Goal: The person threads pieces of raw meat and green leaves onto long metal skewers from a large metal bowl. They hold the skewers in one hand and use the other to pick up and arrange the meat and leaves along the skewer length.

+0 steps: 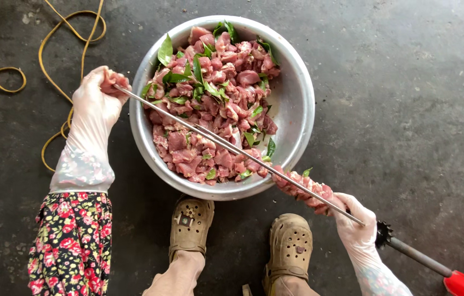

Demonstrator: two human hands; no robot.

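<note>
On dark concrete floor [407, 109], left hand [96, 101] pinches meat piece [114, 82]; right hand [355, 227] grips skewer [232, 147].

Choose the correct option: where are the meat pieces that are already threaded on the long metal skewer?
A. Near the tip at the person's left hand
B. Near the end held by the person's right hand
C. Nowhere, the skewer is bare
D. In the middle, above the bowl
B: the threaded meat pieces sit bunched on the skewer just beside the gloved right hand, outside the rim of the bowl.
</note>
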